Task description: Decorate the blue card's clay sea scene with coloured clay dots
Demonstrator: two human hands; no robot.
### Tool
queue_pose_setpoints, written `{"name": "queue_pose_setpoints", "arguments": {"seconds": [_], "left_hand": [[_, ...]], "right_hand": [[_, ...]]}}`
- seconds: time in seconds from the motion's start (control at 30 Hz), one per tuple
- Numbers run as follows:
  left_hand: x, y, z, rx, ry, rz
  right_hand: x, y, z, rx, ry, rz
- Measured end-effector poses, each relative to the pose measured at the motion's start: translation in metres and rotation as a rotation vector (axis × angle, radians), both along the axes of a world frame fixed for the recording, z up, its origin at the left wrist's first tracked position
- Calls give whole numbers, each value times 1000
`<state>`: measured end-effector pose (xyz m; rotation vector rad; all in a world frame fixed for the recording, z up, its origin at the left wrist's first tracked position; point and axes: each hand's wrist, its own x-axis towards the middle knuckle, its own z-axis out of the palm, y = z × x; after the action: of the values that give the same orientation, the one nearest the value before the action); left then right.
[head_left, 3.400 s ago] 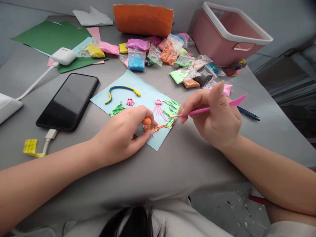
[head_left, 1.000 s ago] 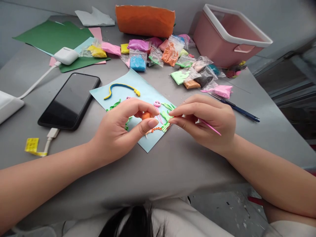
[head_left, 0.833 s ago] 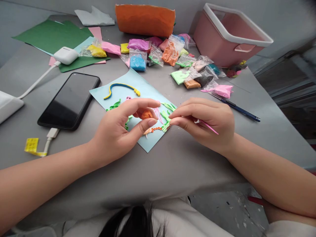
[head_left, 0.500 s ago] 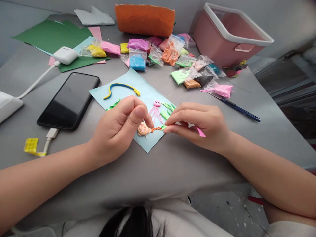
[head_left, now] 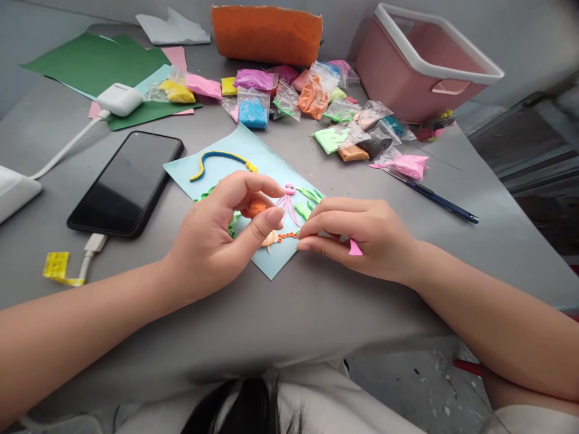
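My left hand (head_left: 226,232) is curled over the left part of a light blue sheet (head_left: 270,265), holding an orange lump of clay (head_left: 257,209) against its bent fingers, with thumb and forefinger apart. At the sheet's right edge, my right hand (head_left: 362,238) is closed, fingertips pinched together. A pink flat-ended piece (head_left: 355,248) sticks out from its palm; the rest is hidden. The sheet bears a pink clay jellyfish (head_left: 289,190), a yellow and blue clay eel (head_left: 221,154), green clay weeds (head_left: 310,194), a row of small orange rings (head_left: 287,235) and a partly covered peach turtle (head_left: 270,240).
Bags of coloured clay (head_left: 312,96) lie across the back, near an orange box (head_left: 266,35) and a pink bin (head_left: 393,72). A phone (head_left: 126,184) with a cable lies left, below a white case (head_left: 119,99) and green paper (head_left: 90,63). A pen (head_left: 434,196) lies right.
My left thumb and forefinger have spread apart, and the orange clay in that hand now shows. My right hand has shifted slightly down and left; less of the pink piece sticks out.
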<state>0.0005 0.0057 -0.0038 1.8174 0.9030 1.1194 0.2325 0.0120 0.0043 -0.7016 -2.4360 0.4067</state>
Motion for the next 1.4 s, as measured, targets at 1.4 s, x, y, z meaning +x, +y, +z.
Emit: {"name": "queue_pose_setpoints", "arguments": {"seconds": [1.4], "left_hand": [[0,-1,-1,-58,22,-12]], "right_hand": [[0,1,-1,-76,-35,-21]]}}
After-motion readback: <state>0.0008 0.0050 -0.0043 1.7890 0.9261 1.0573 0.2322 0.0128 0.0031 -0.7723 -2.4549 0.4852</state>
